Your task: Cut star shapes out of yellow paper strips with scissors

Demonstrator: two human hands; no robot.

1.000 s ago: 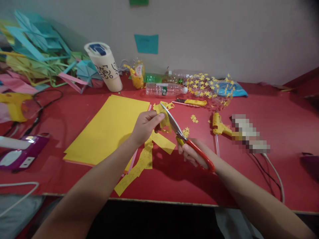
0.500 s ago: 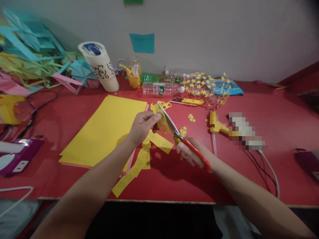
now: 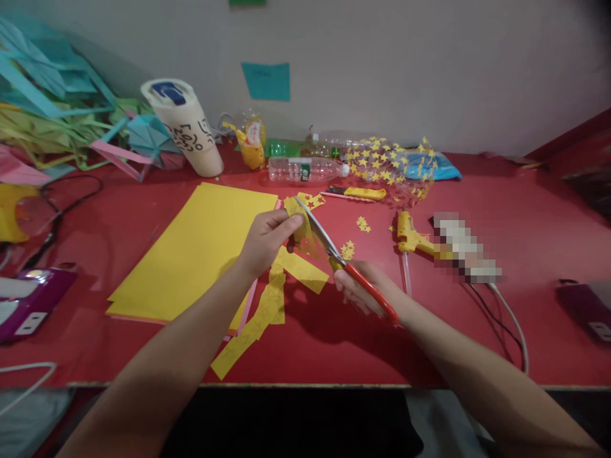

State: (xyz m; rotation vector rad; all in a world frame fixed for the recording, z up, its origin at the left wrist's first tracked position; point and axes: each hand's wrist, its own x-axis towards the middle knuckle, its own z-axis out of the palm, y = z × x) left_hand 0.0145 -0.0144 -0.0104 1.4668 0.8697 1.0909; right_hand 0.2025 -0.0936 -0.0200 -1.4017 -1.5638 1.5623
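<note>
Between thumb and fingers, my left hand (image 3: 270, 240) pinches a small yellow paper piece (image 3: 300, 222). My right hand (image 3: 356, 286) is closed around the red-handled scissors (image 3: 367, 289), whose blades point up and left against that piece. Whether the blades are fully closed is hard to tell. Yellow strips with faint drawn lines (image 3: 267, 305) lie below my hands. A stack of yellow sheets (image 3: 186, 254) lies left, partly under my left forearm. Small cut stars (image 3: 348, 249) sit beyond the scissors, near a strip with star-shaped holes (image 3: 312, 201).
On the red table (image 3: 334, 356) are a yellow cutter (image 3: 365, 193), a glue gun (image 3: 410, 235), plastic bottles (image 3: 305, 170), a star-covered clear bottle (image 3: 382, 162) and a white tumbler (image 3: 188, 130). Folded paper shapes (image 3: 57, 83) fill the back left. A cable runs at right.
The whole view has shifted slightly, moving most things a little left in the picture. Both hands keep their holds, and the scissors and paper piece stay nearly in place.
</note>
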